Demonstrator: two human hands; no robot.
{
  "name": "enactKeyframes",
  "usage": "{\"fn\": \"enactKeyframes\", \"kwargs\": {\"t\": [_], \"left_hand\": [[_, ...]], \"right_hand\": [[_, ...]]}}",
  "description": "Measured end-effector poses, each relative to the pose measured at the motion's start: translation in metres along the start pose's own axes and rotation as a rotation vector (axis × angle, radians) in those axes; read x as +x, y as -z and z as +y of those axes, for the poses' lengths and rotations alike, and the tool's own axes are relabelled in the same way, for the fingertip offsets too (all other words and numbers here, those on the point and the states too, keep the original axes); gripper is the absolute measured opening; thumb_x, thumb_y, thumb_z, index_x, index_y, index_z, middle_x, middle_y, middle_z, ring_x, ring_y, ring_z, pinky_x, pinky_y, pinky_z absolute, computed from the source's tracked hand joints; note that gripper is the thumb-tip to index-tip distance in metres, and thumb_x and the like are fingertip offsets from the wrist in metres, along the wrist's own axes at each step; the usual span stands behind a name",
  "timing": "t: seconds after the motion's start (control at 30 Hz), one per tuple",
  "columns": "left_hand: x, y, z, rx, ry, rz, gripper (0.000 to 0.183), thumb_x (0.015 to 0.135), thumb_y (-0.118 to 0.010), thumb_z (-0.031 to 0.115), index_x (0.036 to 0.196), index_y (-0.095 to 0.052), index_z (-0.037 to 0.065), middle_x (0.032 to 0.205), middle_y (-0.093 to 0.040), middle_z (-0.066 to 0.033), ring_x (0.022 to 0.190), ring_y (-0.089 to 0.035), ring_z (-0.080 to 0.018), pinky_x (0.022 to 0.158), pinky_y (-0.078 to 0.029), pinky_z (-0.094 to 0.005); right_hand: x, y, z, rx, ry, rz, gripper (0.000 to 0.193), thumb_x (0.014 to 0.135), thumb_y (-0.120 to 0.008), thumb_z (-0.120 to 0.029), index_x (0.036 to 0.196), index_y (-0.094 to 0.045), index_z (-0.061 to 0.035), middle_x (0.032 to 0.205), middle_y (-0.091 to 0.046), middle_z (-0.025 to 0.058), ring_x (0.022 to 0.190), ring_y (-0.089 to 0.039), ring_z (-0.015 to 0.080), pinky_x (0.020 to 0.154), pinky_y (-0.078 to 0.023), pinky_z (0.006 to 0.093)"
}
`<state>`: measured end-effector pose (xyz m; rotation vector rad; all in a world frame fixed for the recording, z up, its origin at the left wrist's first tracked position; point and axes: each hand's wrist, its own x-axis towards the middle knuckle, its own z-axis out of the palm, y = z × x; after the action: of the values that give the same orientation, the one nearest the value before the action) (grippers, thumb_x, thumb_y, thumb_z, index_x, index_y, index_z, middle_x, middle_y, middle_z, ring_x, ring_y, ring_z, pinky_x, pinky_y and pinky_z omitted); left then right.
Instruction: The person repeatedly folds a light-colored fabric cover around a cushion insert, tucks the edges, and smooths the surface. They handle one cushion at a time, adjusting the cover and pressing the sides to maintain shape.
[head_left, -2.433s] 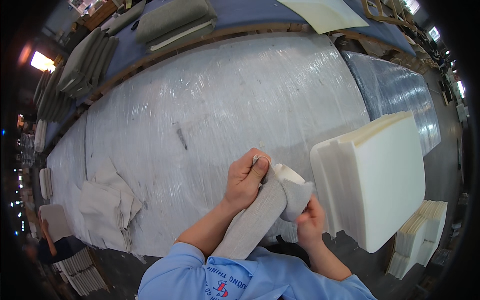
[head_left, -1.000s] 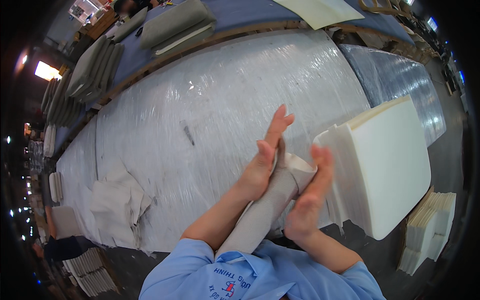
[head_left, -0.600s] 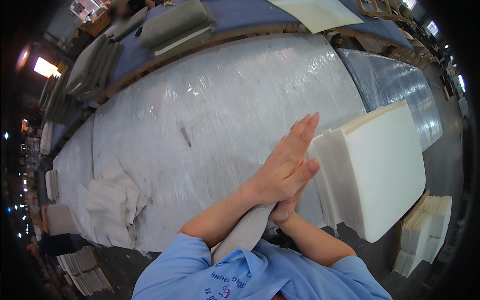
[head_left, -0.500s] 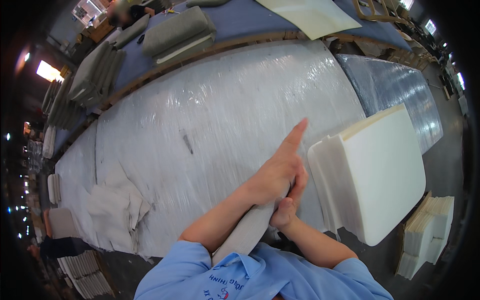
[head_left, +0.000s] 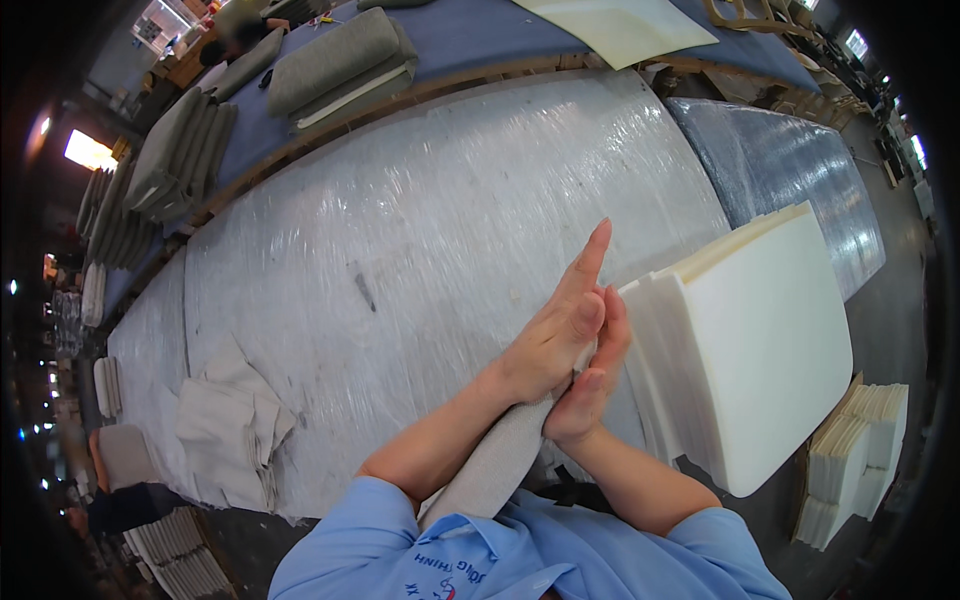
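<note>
A light grey fabric cushion point(head_left: 490, 462), seen nearly edge-on, leans against my blue shirt and runs up between my forearms. My left hand point(head_left: 548, 345) presses flat against one side near its upper end, index finger stretched forward. Against the other side lies my right hand point(head_left: 592, 385), with fingers upright and close together, so the cushion is squeezed between both palms. The hands hide the cushion's upper end. Just right of them stands a stack of white foam pads point(head_left: 765, 350), not touched by my hands.
A plastic-wrapped table point(head_left: 420, 230) spreads before me. Folded light fabric point(head_left: 235, 420) lies on its left. Grey cushions point(head_left: 335, 75) sit on the blue table behind. More foam pads point(head_left: 850, 465) stand at lower right. A person's dark sleeve point(head_left: 135, 508) shows at far left.
My right hand's fingers have straightened and moved up beside the left hand; its thumb has lifted a little. The cushion stays between the palms. The view has shifted slightly.
</note>
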<state>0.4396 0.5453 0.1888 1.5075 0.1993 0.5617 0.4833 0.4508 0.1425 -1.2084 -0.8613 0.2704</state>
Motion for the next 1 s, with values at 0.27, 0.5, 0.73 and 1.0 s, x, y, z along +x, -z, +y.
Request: {"fn": "enactKeyframes", "kwargs": {"t": [0.27, 0.5, 0.73, 1.0], "left_hand": [[0.005, 0.003, 0.004, -0.31, 0.145, 0.105, 0.105, 0.098, -0.031, 0.083, 0.171, -0.003, 0.013, 0.176, -0.006, -0.02, 0.163, 0.0, -0.0378, 0.13, -0.002, -0.0524], [-0.011, -0.001, -0.047, -0.317, 0.175, 0.142, 0.094, 0.102, -0.029, 0.079, 0.171, -0.015, 0.017, 0.172, -0.023, -0.0194, 0.16, -0.017, -0.0342, 0.129, -0.01, -0.0472], [-0.069, 0.02, -0.02, -0.081, 0.344, 0.557, 0.07, 0.113, -0.031, 0.058, 0.154, -0.048, 0.003, 0.145, -0.056, -0.0158, 0.128, -0.056, -0.0258, 0.114, -0.042, -0.0397], [-0.258, 0.013, 0.107, -0.015, 0.518, 0.346, 0.072, 0.108, -0.05, 0.053, 0.16, -0.04, 0.005, 0.148, -0.057, -0.0178, 0.132, -0.058, -0.0292, 0.111, -0.045, -0.0419]], "right_hand": [[0.002, 0.015, 0.0, -0.11, 0.032, -0.093, 0.082, 0.108, -0.039, -0.056, 0.158, -0.027, 0.0088, 0.153, -0.041, 0.0261, 0.144, -0.039, 0.0362, 0.122, -0.026, 0.0482], [0.024, 0.017, -0.037, -0.221, 0.117, -0.162, 0.075, 0.11, -0.047, -0.048, 0.156, -0.03, 0.009, 0.155, -0.039, 0.0244, 0.145, -0.036, 0.0367, 0.122, -0.026, 0.0482], [0.017, 0.021, -0.009, -0.269, 0.193, -0.343, 0.054, 0.106, -0.059, -0.04, 0.144, -0.057, -0.0007, 0.145, -0.051, 0.0204, 0.13, -0.052, 0.034, 0.108, -0.044, 0.0428], [0.04, 0.014, -0.041, -0.37, 0.045, -0.563, 0.043, 0.097, -0.075, -0.028, 0.135, -0.068, -0.0086, 0.142, -0.057, 0.0139, 0.121, -0.06, 0.0272, 0.094, -0.052, 0.0346]]}}
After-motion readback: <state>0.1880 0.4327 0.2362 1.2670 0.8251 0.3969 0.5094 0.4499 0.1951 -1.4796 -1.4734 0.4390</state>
